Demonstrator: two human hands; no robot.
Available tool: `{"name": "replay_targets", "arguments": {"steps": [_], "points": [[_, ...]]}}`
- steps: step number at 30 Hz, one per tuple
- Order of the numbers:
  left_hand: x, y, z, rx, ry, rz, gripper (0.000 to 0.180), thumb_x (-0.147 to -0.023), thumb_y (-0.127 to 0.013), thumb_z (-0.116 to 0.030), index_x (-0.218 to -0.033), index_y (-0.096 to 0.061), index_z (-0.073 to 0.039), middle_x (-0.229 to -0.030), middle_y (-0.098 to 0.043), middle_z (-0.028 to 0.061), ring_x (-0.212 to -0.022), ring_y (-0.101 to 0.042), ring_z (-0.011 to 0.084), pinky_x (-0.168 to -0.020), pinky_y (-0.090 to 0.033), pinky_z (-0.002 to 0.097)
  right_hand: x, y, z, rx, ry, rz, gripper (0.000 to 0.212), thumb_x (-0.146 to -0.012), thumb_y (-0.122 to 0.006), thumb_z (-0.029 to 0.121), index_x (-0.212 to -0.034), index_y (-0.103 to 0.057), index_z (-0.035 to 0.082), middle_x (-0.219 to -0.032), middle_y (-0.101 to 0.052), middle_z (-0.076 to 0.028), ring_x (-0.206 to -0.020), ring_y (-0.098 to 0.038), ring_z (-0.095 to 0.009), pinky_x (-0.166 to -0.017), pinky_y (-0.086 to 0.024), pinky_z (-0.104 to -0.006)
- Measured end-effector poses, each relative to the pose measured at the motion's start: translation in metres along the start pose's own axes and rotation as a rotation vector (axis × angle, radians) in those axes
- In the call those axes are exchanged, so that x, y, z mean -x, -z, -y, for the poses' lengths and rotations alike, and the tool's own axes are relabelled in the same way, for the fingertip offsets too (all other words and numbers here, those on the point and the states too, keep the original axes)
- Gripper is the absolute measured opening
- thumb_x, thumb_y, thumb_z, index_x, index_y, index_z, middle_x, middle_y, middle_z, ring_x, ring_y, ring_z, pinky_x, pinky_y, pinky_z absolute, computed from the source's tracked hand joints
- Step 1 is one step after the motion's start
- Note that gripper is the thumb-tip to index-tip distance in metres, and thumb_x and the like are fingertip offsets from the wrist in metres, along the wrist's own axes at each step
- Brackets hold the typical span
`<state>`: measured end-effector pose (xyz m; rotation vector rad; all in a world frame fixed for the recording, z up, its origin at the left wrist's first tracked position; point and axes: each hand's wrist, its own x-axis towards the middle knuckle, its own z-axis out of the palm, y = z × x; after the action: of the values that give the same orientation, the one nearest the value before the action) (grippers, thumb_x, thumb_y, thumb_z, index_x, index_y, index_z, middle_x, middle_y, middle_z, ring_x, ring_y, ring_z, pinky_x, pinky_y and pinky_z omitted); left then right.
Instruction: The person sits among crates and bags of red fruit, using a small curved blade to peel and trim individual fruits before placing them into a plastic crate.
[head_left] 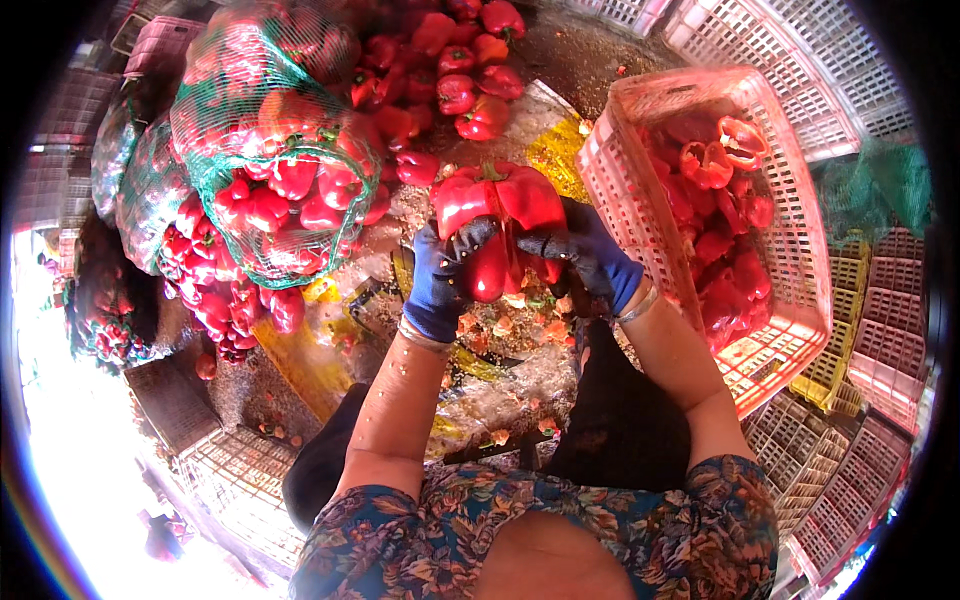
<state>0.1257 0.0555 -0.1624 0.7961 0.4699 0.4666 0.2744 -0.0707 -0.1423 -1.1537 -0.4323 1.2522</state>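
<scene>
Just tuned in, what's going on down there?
A person's gloved left hand and right hand are both holding a large red pepper, which looks split down the front. To the right stands a pink crate holding red peppers, some opened. At left, a green mesh bag bulges with peppers, and scraps litter the ground below.

This looks like a produce-handling area: a green mesh sack [240, 75] bulges with red peppers [266, 208] at upper left, a loose heap [455, 94] lies at top centre, opened peppers [705, 163] fill a pink crate [622, 185] at right, more plastic crates [890, 335] line the right edge, and scraps [502, 326] litter the floor [565, 62].
</scene>
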Motion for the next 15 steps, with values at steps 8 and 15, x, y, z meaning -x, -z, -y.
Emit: {"name": "replay_targets", "arguments": {"steps": [8,15], "points": [[0.000,0.009,0.005,0.318,0.119,0.071,0.058,-0.085,-0.068,-0.022,-0.134,-0.042,-0.005,-0.127,-0.055,0.0106,-0.114,-0.055,0.0260,-0.098,-0.045,0.0416,0.006,0.024,-0.021,-0.087,-0.116,-0.037,0.039,-0.079,-0.072,0.018,-0.112,-0.061,0.001,-0.106,-0.064,-0.006,-0.098,-0.062,-0.017,-0.085,-0.049,-0.0308],[-0.008,0.010,-0.003,-0.365,-0.238,-0.097,0.046,-0.081,-0.072,-0.010,-0.122,-0.054,-0.001,-0.113,-0.062,0.0074,-0.101,-0.062,0.0189,-0.090,-0.050,0.0333,0.007,-0.005,0.022,0.088,0.159,-0.550,0.035,-0.086,-0.068,0.030,-0.107,-0.064,0.003,-0.078,-0.065,-0.005,-0.041,-0.049,-0.007,-0.035,-0.039,-0.0211]]}}
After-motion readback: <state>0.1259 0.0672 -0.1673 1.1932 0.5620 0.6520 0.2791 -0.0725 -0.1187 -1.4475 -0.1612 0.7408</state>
